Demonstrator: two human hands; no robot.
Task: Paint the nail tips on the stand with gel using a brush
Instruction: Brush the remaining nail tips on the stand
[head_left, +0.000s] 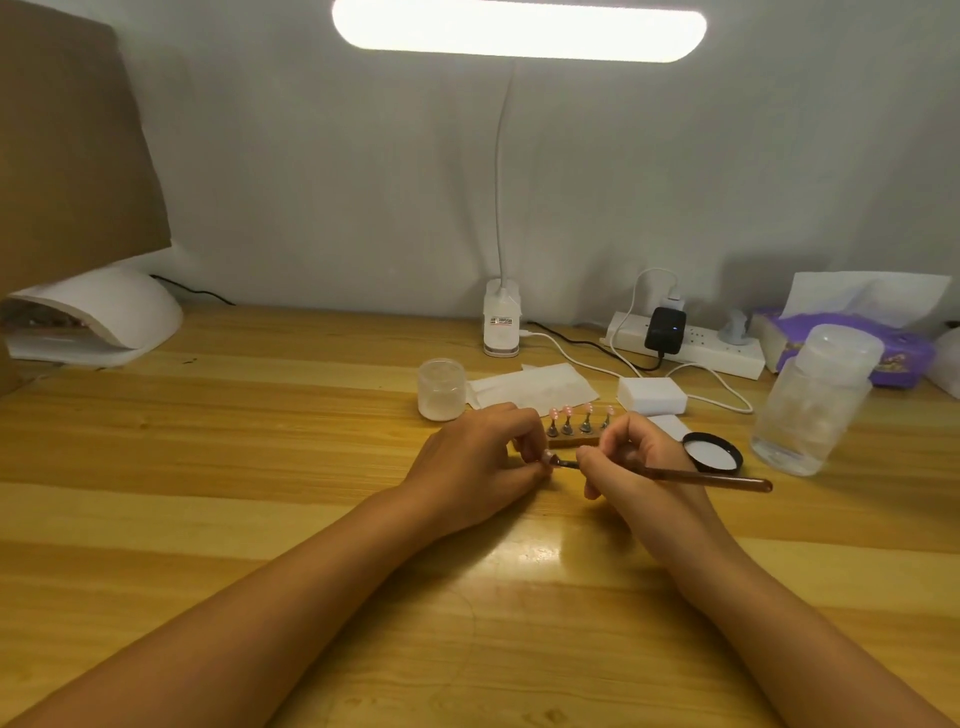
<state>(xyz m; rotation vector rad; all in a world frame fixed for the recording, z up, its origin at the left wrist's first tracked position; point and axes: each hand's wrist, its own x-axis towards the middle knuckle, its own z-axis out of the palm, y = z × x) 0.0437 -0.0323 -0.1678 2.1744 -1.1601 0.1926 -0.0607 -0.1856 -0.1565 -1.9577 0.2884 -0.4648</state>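
The left hand (485, 457) pinches a single nail tip (547, 457) in front of the stand (574, 440). The right hand (626, 460) grips the brush (691, 475) — bristle end at that tip. Four pink nail tips (567, 411) stand upright on the stand, on the wooden table (260, 467) — an open black lid (712, 453) lies just right.

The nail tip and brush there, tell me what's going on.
A person is painting nail tips at a wooden table. The left hand pinches one nail tip off the stand, while the right hand holds the brush with its bristles on that tip. Four other tips sit on the stand just behind the hands. An open lid lies to the right.
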